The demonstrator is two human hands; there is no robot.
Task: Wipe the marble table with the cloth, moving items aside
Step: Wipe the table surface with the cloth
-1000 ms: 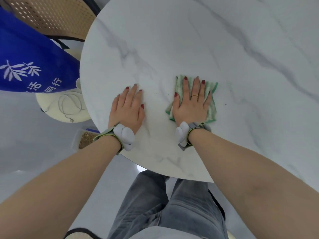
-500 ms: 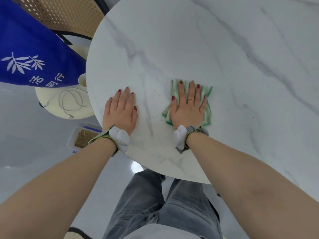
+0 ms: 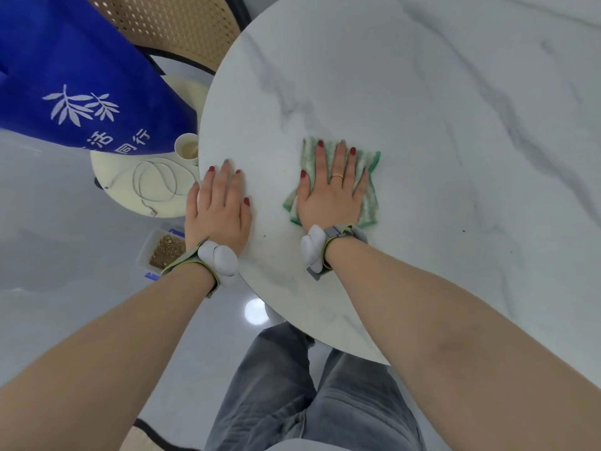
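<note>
The round white marble table (image 3: 422, 109) fills the upper right of the head view. A green and white cloth (image 3: 370, 203) lies on it near the front left edge. My right hand (image 3: 331, 193) presses flat on the cloth with fingers spread, covering most of it. My left hand (image 3: 218, 206) rests flat on the bare marble to the left of the cloth, at the table's rim, and holds nothing. No other items show on the tabletop.
Left of the table stands a low cream stool (image 3: 110, 177) with a cup (image 3: 187, 146) and a coiled white cable (image 3: 153, 183). A blue bag (image 3: 71, 76) and a woven chair (image 3: 169, 24) are behind it. A tray of brown grains (image 3: 166, 250) sits on the floor.
Both hands have slid left across the marble toward the table's rim, the right one dragging the cloth with it. My left hand now reaches the rim.
</note>
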